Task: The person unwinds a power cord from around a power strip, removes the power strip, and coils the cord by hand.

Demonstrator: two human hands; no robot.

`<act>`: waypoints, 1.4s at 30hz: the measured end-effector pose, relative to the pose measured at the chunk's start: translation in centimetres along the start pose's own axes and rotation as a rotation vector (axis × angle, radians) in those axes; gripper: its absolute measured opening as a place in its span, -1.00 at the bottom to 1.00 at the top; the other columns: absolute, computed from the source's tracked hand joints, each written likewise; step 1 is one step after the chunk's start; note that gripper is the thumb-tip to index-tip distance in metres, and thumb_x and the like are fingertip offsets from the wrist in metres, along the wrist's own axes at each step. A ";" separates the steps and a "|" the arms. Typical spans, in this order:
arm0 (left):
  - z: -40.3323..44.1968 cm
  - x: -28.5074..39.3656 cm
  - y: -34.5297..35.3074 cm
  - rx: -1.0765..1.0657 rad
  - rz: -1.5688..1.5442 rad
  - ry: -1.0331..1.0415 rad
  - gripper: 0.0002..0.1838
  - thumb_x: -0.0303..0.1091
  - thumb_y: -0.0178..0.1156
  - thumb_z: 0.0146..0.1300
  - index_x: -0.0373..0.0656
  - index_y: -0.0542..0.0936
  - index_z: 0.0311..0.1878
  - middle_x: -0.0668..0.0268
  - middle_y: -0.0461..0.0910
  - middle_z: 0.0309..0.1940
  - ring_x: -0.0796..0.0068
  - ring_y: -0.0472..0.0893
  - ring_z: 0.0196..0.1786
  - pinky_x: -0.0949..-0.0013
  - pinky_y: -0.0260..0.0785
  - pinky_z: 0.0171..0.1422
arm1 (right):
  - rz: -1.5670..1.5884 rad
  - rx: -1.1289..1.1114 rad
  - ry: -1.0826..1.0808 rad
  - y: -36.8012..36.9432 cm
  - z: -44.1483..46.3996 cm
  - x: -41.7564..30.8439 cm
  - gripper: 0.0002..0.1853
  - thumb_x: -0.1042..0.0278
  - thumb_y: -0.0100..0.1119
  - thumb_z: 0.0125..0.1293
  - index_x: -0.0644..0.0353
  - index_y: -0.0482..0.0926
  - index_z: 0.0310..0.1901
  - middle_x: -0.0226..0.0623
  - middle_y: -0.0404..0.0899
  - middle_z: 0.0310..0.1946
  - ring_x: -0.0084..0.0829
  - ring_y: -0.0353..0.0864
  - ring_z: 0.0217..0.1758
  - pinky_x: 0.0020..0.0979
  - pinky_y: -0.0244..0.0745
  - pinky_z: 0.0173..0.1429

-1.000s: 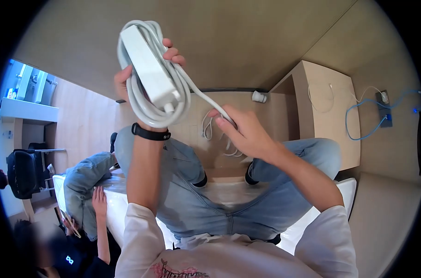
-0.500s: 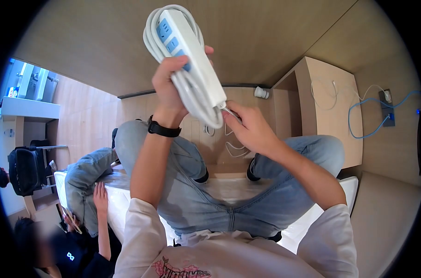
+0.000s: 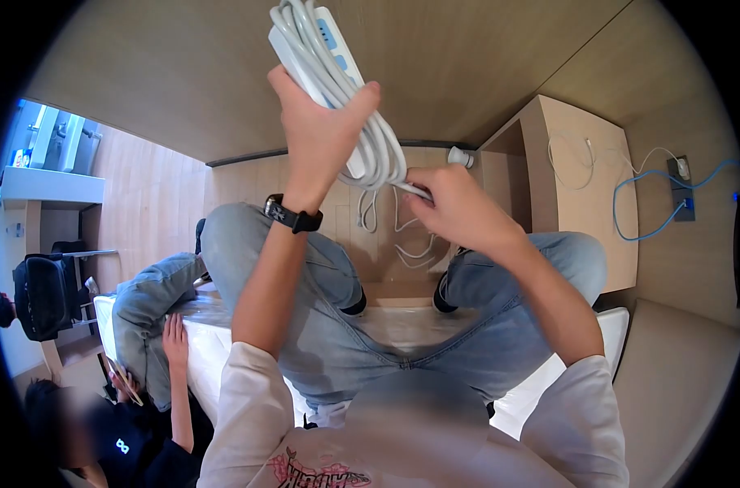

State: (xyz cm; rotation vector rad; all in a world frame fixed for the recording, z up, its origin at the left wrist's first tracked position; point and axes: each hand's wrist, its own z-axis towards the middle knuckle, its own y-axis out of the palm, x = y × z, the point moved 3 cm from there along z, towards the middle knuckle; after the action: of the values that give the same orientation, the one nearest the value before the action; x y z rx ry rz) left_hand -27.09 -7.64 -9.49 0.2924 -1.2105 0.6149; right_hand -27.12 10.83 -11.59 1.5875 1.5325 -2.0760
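A white power strip (image 3: 343, 50) with blue socket faces is held up at the top centre, its own white cable (image 3: 313, 61) wound lengthwise around it in several loops. My left hand (image 3: 321, 130) is closed around the strip and the coils, thumb on the right side. Just right of the strip's lower end, my right hand (image 3: 459, 203) pinches the cable where it leaves the coils. Part of the strip is hidden behind the loops and my left hand.
Loose white cables (image 3: 414, 254) lie on the floor between my feet. A wooden cabinet (image 3: 585, 220) stands at right, near a wall socket (image 3: 681, 191) with a blue cable. Another person (image 3: 142, 439) sits at lower left. A black chair (image 3: 46, 299) is beyond.
My left hand has moved right and turned the strip over, so its sides face differently and the coils now show in front. My right hand has shifted slightly right, still on the cable.
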 end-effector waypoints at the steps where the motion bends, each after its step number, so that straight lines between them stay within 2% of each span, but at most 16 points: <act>1: 0.4 -0.3 -0.3 0.008 -0.006 -0.030 -0.26 -0.27 0.43 -0.03 -0.33 0.18 0.08 0.08 0.51 -0.18 0.35 0.60 -0.20 0.31 0.50 -0.13 | 0.001 -0.001 0.000 -0.2 0.0 -0.1 -0.78 0.49 0.14 0.18 0.35 0.61 -0.14 0.03 0.57 -0.54 -0.13 0.55 -0.53 -0.29 0.46 -0.34; 4: 1.3 -0.9 -1.3 -0.038 -0.012 -0.121 -0.26 -0.24 0.43 -0.04 -0.38 0.20 0.06 0.08 0.52 -0.19 0.35 0.60 -0.19 0.30 0.50 -0.13 | -0.043 0.041 -0.096 -0.9 -0.2 -1.3 -0.71 0.52 0.15 0.13 0.27 0.63 -0.07 -0.06 0.56 -0.53 -0.19 0.53 -0.55 -0.30 0.45 -0.37; 7: 1.3 -1.7 -1.2 -0.204 0.022 -0.237 -0.27 -0.21 0.43 -0.04 -0.42 0.22 0.03 0.06 0.52 -0.19 0.34 0.60 -0.19 0.30 0.50 -0.13 | -0.151 0.151 -0.311 -1.3 -0.8 -2.6 -0.81 0.53 0.15 0.05 0.21 0.64 -0.25 -0.12 0.59 -0.42 -0.05 0.58 -0.37 -0.18 0.48 -0.30; 9: 0.5 -2.4 -0.5 -0.403 0.086 -0.287 -0.26 -0.15 0.42 -0.04 -0.45 0.25 0.02 0.05 0.52 -0.18 0.32 0.60 -0.17 0.30 0.49 -0.09 | -0.282 0.145 -0.484 -1.3 -1.2 -2.9 -0.82 0.54 0.19 -0.05 0.09 0.63 -0.35 -0.28 0.52 -0.46 -0.20 0.56 -0.39 -0.23 0.46 -0.38; 10: -0.3 -2.5 0.1 -0.474 0.210 -0.265 -0.35 -0.21 0.39 0.06 -0.37 0.33 0.09 0.22 0.46 -0.17 0.44 0.52 -0.14 0.38 0.44 -0.07 | -0.280 0.140 -0.484 -1.3 -1.3 -2.9 -0.82 0.54 0.19 -0.05 0.09 0.63 -0.35 -0.28 0.52 -0.46 -0.20 0.56 -0.39 -0.23 0.46 -0.38; 12: -1.5 -2.4 1.1 -0.636 0.157 -0.333 -0.32 -0.19 0.37 0.06 -0.39 0.34 0.14 0.20 0.46 -0.11 0.43 0.50 -0.05 0.40 0.38 0.04 | -0.391 0.204 -0.640 -1.6 -1.5 -3.4 -0.80 0.59 0.26 -0.14 0.08 0.59 -0.41 -0.38 0.40 -0.56 -0.32 0.47 -0.58 -0.36 0.37 -0.50; 14: -2.2 -2.3 1.9 -0.706 0.094 -0.328 -0.29 -0.19 0.36 0.06 -0.39 0.32 0.19 0.18 0.46 -0.07 0.43 0.49 -0.02 0.40 0.37 0.08 | -0.403 0.255 -0.621 -2.6 -1.5 -3.1 -0.80 0.60 0.27 -0.16 0.09 0.56 -0.44 -0.39 0.41 -0.56 -0.35 0.47 -0.57 -0.38 0.37 -0.50; 16: -2.8 -2.2 2.9 -0.934 -0.020 -0.378 -0.30 -0.14 0.38 -0.02 -0.40 0.38 0.11 0.09 0.49 -0.09 0.37 0.54 -0.05 0.36 0.44 -0.05 | -0.416 0.313 -0.598 -3.4 -1.1 -2.5 -0.79 0.61 0.27 -0.19 0.11 0.53 -0.47 -0.39 0.41 -0.56 -0.37 0.48 -0.57 -0.40 0.37 -0.51; 17: -3.0 -1.9 3.1 -0.937 -0.023 -0.377 -0.30 -0.14 0.38 -0.02 -0.40 0.38 0.11 0.09 0.49 -0.09 0.37 0.54 -0.05 0.36 0.44 -0.05 | -0.416 0.385 -0.554 -3.9 -0.9 -2.1 -0.80 0.58 0.26 -0.18 0.08 0.52 -0.48 -0.40 0.42 -0.56 -0.34 0.49 -0.54 -0.37 0.39 -0.49; 22: -4.6 -1.8 3.9 -1.091 -0.020 -0.286 -0.33 -0.15 0.32 0.13 -0.27 0.35 0.25 0.21 0.46 0.07 0.45 0.43 0.11 0.39 0.27 0.22 | -0.412 0.588 -0.453 -6.9 -0.5 -0.5 -0.77 0.60 0.29 -0.16 0.07 0.61 -0.41 -0.40 0.49 -0.55 -0.40 0.56 -0.49 -0.43 0.45 -0.45; 24: -5.1 -0.9 3.5 -1.161 -0.003 -0.380 -0.11 0.16 0.35 0.07 -0.34 0.31 0.27 0.06 0.51 0.01 0.34 0.52 0.06 0.35 0.35 0.16 | -0.406 0.615 -0.408 -7.8 -0.7 -0.4 -0.81 0.59 0.32 -0.07 0.11 0.66 -0.37 -0.39 0.52 -0.55 -0.45 0.59 -0.49 -0.46 0.49 -0.42; 30: -5.8 -1.5 4.1 -1.139 -0.200 -0.536 0.02 0.37 0.29 0.05 -0.34 0.28 0.30 0.04 0.50 0.02 0.31 0.51 0.14 0.33 0.35 0.20 | -0.303 0.633 -0.276 -8.2 -1.0 0.2 -0.83 0.57 0.38 0.05 0.21 0.73 -0.27 -0.36 0.56 -0.53 -0.54 0.54 -0.48 -0.52 0.45 -0.38; 33: -6.0 -1.5 4.2 -1.219 -0.170 -0.360 0.02 0.31 0.33 0.05 -0.33 0.25 0.33 0.06 0.49 0.05 0.29 0.49 0.16 0.33 0.33 0.23 | -0.298 0.632 -0.279 -7.6 -1.2 0.4 -0.83 0.56 0.37 0.09 0.21 0.74 -0.24 -0.35 0.55 -0.57 -0.56 0.53 -0.50 -0.54 0.43 -0.41; 37: -6.6 -1.0 4.4 -1.269 -0.116 -0.337 0.03 0.25 0.39 0.02 -0.34 0.22 0.34 0.08 0.47 0.08 0.25 0.46 0.20 0.33 0.29 0.28 | -0.307 0.637 -0.301 -7.1 -1.3 0.1 -0.84 0.53 0.37 0.06 0.17 0.74 -0.27 -0.35 0.53 -0.59 -0.50 0.51 -0.56 -0.50 0.40 -0.46; 40: -7.2 -1.3 4.9 -1.242 -0.225 -0.385 0.04 0.19 0.44 -0.02 -0.32 0.22 0.35 0.10 0.47 0.10 0.24 0.45 0.22 0.33 0.25 0.31 | -0.328 0.663 -0.283 -6.8 -1.4 -0.6 -0.85 0.49 0.37 0.02 0.15 0.74 -0.30 -0.33 0.52 -0.60 -0.43 0.52 -0.59 -0.44 0.42 -0.48; 42: -7.6 -1.1 5.5 -1.241 -0.442 -0.286 0.02 0.16 0.45 -0.01 -0.32 0.21 0.35 0.10 0.47 0.10 0.28 0.44 0.23 0.33 0.24 0.32 | -0.334 0.676 -0.261 -6.9 -1.4 -0.9 -0.84 0.49 0.38 0.02 0.14 0.74 -0.30 -0.33 0.50 -0.61 -0.43 0.50 -0.60 -0.43 0.40 -0.49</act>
State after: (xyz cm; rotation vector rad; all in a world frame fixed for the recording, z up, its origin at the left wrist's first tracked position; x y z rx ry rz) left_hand -24.59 0.41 -13.67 -0.4178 -1.5209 -0.6199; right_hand -29.94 14.84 -6.50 1.1699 1.1233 -3.0777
